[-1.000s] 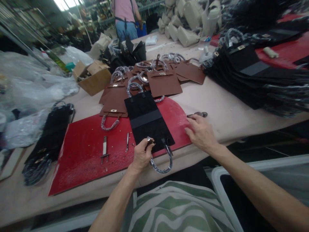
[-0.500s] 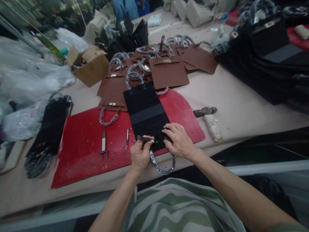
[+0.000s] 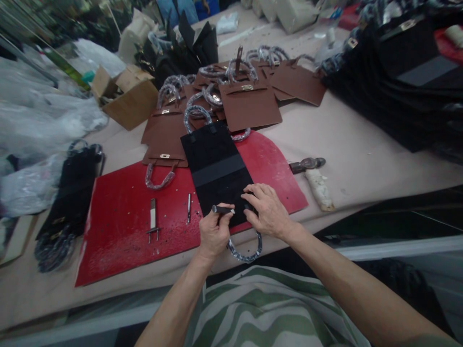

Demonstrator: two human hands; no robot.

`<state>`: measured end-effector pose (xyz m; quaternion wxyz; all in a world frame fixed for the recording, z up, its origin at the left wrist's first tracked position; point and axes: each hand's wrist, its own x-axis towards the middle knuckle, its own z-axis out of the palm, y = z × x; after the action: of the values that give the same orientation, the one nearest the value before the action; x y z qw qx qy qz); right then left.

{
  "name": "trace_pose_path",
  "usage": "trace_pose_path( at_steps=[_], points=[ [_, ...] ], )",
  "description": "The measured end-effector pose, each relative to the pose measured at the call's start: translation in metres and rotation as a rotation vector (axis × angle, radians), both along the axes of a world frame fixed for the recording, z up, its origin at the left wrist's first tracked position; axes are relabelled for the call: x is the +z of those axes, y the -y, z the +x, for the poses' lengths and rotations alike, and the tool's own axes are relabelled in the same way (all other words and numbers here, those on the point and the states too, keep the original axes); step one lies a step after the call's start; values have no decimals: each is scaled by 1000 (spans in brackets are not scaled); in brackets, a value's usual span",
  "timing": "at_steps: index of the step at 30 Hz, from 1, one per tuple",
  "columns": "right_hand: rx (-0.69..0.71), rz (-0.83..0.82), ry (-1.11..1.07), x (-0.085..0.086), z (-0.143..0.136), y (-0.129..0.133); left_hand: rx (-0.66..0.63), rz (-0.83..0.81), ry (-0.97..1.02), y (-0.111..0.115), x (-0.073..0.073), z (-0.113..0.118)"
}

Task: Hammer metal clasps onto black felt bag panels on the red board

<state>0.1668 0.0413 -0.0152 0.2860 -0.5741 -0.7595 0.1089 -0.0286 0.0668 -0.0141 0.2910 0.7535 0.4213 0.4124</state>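
Note:
My left hand [image 3: 215, 232] is closed around a black pen [image 3: 223, 209] with a pale tip. The tip points right, over the near end of a black bag panel [image 3: 217, 164]. This panel lies flat, with a greyer strip across its middle and a plastic-wrapped handle at each end; the near handle [image 3: 246, 256] hangs towards me. On the panel's right near corner rests my right hand [image 3: 268, 212], fingers bent and apart from the thumb. Whether a dark tab is between them I cannot tell.
A red board [image 3: 123, 207] lies under the panel, bearing a two-pronged tool [image 3: 153, 219] and a slim metal punch [image 3: 188, 208]. To the right is a hammer [image 3: 318, 188] with a wrapped handle. Brown bag panels [image 3: 251, 111], a cardboard box [image 3: 130, 103] and black panels [image 3: 376, 96] lie beyond.
My left hand and the pen have shifted slightly right, towards my right hand, with the pen lying flatter. The right hand stays nearly in place. The whole view has moved a little.

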Motion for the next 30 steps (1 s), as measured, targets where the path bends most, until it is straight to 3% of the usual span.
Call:
trace_pose_path(
  at_steps=[10, 16, 21, 26, 30],
  points=[
    [21, -16, -127, -3, 9, -10, 72, 38, 42, 2, -10, -2],
    [-48, -114, 105, 13, 5, -34, 143, -36, 126, 4, -15, -5],
    [20, -119, 165, 16, 5, -43, 148, -90, 189, 5, -18, -6],
    [264, -53, 14, 5, 6, -35, 165, -98, 192, 4, -17, -6],
    [259, -55, 21, 6, 2, -31, 164, -88, 189, 3, -16, -5]
  ],
)
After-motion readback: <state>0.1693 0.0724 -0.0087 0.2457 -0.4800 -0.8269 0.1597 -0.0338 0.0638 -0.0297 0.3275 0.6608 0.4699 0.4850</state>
